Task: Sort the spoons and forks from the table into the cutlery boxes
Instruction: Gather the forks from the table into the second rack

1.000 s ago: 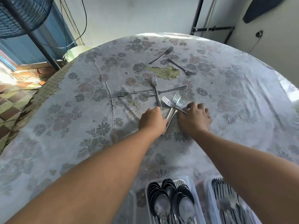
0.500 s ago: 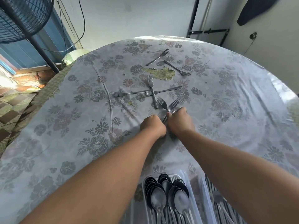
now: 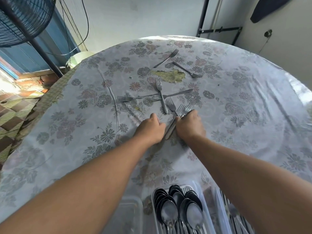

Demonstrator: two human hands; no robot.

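Steel forks bunched point(image 3: 179, 114) on the floral-clothed table point(image 3: 244, 115) sit in the right hand point(image 3: 190, 125) grip; uneven handles may slip loose. Left hand point(image 3: 152, 128) rests curled, its grip unclear.

body: two forearms and hands seen from above | left hand point(image 3: 150, 128): bare, no glove, ring or watch | right hand point(image 3: 190, 125): bare, no glove, ring or watch | sleeves: none in view, both forearms uncovered to the near frame edge
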